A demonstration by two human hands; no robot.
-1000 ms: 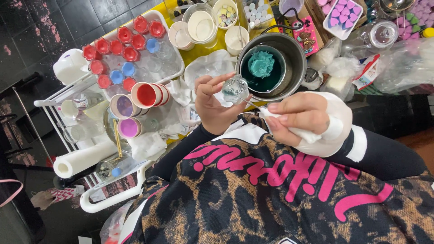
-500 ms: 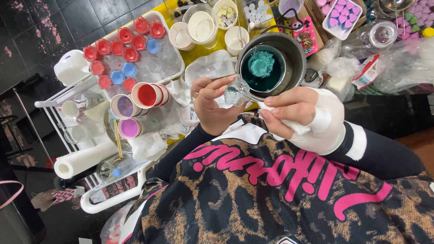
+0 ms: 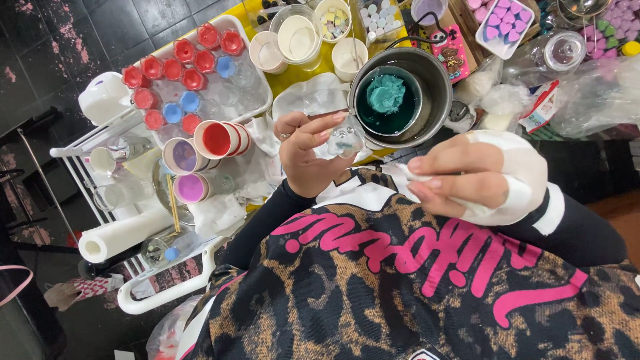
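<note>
Lifted slightly, left hand (image 3: 308,152) grips glass jar (image 3: 346,139); right hand (image 3: 467,177) clutches tissue (image 3: 405,175).

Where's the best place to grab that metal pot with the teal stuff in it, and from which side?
Probably by the dark handle arching over the far rim of the metal pot, coming from above. The teal mass fills the inside, the left hand with the small clear glass crowds the near rim, and cups and bags hem the sides, so a wall grip looks awkward.
</note>
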